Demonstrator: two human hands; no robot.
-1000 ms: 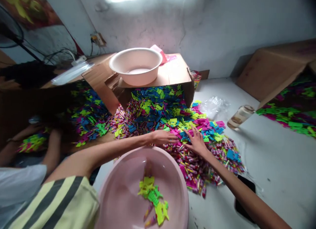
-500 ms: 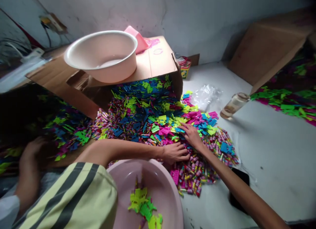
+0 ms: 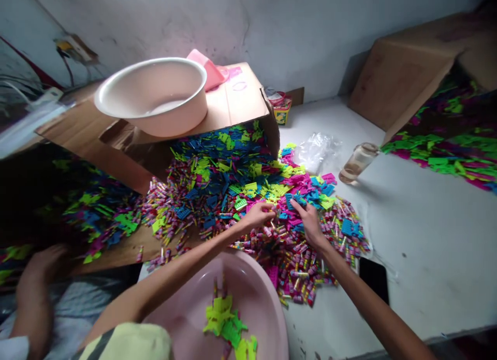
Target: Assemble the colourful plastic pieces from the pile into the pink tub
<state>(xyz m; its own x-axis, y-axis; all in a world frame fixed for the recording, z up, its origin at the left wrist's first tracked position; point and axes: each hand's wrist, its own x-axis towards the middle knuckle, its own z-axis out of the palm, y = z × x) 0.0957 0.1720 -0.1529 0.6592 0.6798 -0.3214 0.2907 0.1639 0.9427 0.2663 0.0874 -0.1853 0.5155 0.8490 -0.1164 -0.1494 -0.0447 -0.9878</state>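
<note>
My left hand (image 3: 261, 215) is closed in a pinch over the pile; what sits between its fingertips is too small to make out. To its right, my right hand (image 3: 309, 221) grips a flat blue plastic piece (image 3: 289, 201) between thumb and fingers. Beneath both hands spreads a heap of small pink, yellow and red tubes (image 3: 303, 267), mixed with flat plastic pieces (image 3: 279, 190) in yellow, pink, blue and green. Below my left forearm stands a pink basin (image 3: 267, 292) with several yellow and green pieces (image 3: 219, 313) and a few tubes in it.
A pale basin (image 3: 174, 116) and a pink scoop (image 3: 205, 70) rest on an open carton (image 3: 240, 98) spilling pieces. Right are a bottle (image 3: 357, 164), clear plastic bag (image 3: 318, 152), black phone (image 3: 373, 279) and another carton (image 3: 404, 80). Another person's hand (image 3: 48, 261) is at far left.
My left hand has lifted from the tubes and closed in a pinch, slightly up and left. My right hand has taken hold of a blue piece. The view has shifted slightly.
</note>
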